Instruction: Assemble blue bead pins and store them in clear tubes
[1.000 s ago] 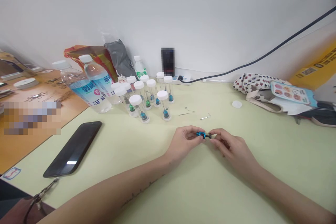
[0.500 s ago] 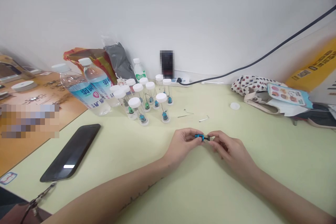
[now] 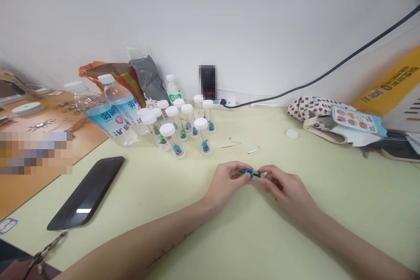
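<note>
Since the earlier view, the hands have barely shifted. The left hand (image 3: 226, 182) and right hand (image 3: 288, 190) stay together, both pinching a blue-and-black part (image 3: 251, 173) for fine control, mid-worktop (image 3: 341, 201), in front of the vials (image 3: 201, 133).

A black phone (image 3: 85, 192) lies on the pale green desk (image 3: 348, 201), left of two water bottles (image 3: 113, 116) and a cluster of white-capped vials (image 3: 167, 130) holding blue or green parts on wires. Behind them, a power strip (image 3: 215, 103) trails a black cable (image 3: 328, 70). Rightward lie a bent pin (image 3: 230, 145), a hex key (image 3: 253, 150), a white lid (image 3: 292, 134) and a checked bag (image 3: 310, 111).
</note>
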Demonstrator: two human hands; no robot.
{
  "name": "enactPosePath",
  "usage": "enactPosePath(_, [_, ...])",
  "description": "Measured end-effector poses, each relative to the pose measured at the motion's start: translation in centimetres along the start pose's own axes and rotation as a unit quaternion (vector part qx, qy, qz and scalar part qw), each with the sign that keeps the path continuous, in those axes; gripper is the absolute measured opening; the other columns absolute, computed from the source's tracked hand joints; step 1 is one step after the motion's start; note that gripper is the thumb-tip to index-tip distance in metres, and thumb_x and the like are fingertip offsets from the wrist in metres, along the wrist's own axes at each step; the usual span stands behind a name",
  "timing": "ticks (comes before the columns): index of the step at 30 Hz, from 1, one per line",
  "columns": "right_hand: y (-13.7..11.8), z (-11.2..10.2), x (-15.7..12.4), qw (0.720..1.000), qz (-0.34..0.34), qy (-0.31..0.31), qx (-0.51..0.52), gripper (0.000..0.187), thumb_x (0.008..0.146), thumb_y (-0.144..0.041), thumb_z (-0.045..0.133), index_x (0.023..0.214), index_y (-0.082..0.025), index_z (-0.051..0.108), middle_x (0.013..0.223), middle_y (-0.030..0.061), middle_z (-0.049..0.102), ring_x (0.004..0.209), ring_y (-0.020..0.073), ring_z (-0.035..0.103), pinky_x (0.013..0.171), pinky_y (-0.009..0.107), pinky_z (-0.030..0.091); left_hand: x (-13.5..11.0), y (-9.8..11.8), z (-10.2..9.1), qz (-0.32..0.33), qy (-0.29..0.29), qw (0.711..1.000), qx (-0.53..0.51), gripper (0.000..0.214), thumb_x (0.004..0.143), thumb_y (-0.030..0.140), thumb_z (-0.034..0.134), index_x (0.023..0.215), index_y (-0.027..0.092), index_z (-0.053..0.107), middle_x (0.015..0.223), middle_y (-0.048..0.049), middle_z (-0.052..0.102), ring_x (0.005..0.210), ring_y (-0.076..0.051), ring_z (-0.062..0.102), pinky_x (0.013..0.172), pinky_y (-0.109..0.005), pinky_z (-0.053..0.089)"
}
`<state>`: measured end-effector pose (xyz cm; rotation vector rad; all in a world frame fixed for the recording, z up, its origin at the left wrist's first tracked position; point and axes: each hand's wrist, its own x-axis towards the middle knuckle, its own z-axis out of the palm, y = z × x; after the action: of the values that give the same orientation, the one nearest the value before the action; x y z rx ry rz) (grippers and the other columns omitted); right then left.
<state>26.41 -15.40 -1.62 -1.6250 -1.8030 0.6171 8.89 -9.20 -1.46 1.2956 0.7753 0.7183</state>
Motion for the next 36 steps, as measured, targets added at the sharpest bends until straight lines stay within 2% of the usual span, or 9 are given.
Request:
enactPosePath(13, [-0.08, -0.06, -0.05, 1.0, 0.002, -0.001, 0.008, 0.02, 0.091, -0.037, 0.04, 0.1, -0.024, 0.053, 0.06, -0.0052, 0.054, 0.051, 0.0112, 0.046, 0.05, 0.021, 0.035, 0.02, 0.18, 0.03, -0.002, -0.01, 1.0, -0.011, 0.024, 0.078, 0.027, 0.059, 0.097, 0.012, 0.063, 0.093, -0.0098, 0.066, 0.084, -0.017, 0.061, 0.084, -0.033, 0.047])
enactPosePath(29, [-0.01, 0.02, -0.02, 1.0, 0.002, 0.002, 0.012, 0.02, 0.091, -0.036, 0.04, 0.104, -0.025, 0.052, 0.06, -0.0054, 0.052, 0.051, 0.0105, 0.046, 0.05, 0.021, 0.036, -0.03, 0.38, 0.05, -0.009, -0.002, 0.999, -0.037, 0.031, 0.073, 0.031, 0.066, 0.097, 0.013, 0.064, 0.094, -0.0098, 0.068, 0.086, -0.019, 0.062, 0.087, -0.034, 0.046])
enactPosePath(32, [0.12, 0.03, -0.12, 0.999, -0.036, 0.036, 0.012, 0.025, 0.09, -0.035, 0.044, 0.112, -0.024, 0.051, 0.065, -0.004, 0.05, 0.052, 0.0102, 0.046, 0.05, 0.021, 0.038, -0.11, 0.42, 0.13, -0.007, -0.008, 0.999, -0.03, 0.031, 0.072, 0.031, 0.067, 0.097, 0.014, 0.065, 0.096, -0.0103, 0.067, 0.09, -0.02, 0.062, 0.087, -0.033, 0.046])
enactPosePath(36, [0.47, 0.08, -0.23, 0.985, -0.153, 0.08, -0.022, 0.027, 0.089, -0.028, 0.047, 0.115, -0.026, 0.055, 0.076, 0.0001, 0.048, 0.053, 0.0094, 0.045, 0.049, 0.022, 0.038, -0.1, 0.36, 0.22, 0.001, -0.03, 0.999, -0.037, 0.03, 0.072, 0.03, 0.066, 0.096, 0.013, 0.065, 0.096, -0.0113, 0.067, 0.088, -0.021, 0.062, 0.085, -0.034, 0.046])
